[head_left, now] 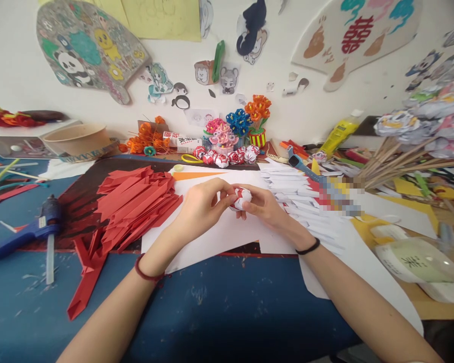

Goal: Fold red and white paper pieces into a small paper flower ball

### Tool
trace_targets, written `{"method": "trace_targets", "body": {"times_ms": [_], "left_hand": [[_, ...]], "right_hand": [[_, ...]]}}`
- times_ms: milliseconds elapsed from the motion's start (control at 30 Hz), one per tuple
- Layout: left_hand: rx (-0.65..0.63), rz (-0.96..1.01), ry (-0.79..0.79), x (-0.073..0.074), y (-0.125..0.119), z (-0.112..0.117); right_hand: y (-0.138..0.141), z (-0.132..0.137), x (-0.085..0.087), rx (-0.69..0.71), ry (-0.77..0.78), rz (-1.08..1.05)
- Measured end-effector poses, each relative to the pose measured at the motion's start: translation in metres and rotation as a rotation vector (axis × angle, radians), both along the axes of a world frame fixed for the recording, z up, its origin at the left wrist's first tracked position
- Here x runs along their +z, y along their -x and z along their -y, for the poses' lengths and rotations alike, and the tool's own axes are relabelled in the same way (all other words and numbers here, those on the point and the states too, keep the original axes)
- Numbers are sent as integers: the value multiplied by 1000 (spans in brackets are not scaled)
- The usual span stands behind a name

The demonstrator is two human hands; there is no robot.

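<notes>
A small red-and-white folded paper ball (242, 198) is held between both hands above the white paper sheet (212, 242). My left hand (204, 201) pinches it from the left with thumb and fingers. From the right, my right hand (267, 204) has its fingers curled round the ball's side and underside. To the left lies a heap of folded red paper strips (136, 201), with a few more red strips (85, 277) nearer the front. A stack of folded white paper strips (295, 196) spreads out to the right. Several similar red-and-white paper balls (229, 156) sit in a row behind.
A blue glue gun (41, 227) lies at the left. Behind stand flower pots (257, 137) and a round tub (75, 141). On the right are a yellow bottle (340, 133), paper flowers on sticks (393, 151), a watch (297, 160) and a plastic pack (419, 259).
</notes>
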State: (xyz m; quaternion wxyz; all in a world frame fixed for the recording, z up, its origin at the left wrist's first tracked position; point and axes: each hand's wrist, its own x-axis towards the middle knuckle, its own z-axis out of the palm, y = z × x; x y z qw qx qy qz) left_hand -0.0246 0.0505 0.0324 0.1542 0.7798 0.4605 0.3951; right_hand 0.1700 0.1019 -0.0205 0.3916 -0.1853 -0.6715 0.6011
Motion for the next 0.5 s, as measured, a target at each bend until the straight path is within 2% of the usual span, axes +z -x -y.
{"method": "trace_targets", "body": {"times_ms": [167, 367, 500], "left_hand": [[6, -134, -84, -7, 0, 0], [-10, -157, -90, -9, 2, -1], [27, -311, -185, -9, 1, -1]], "right_hand": [[-1, -2, -5, -44, 9, 34], [-2, -3, -6, -23, 37, 30], [-1, -3, -3, -18, 20, 8]]}}
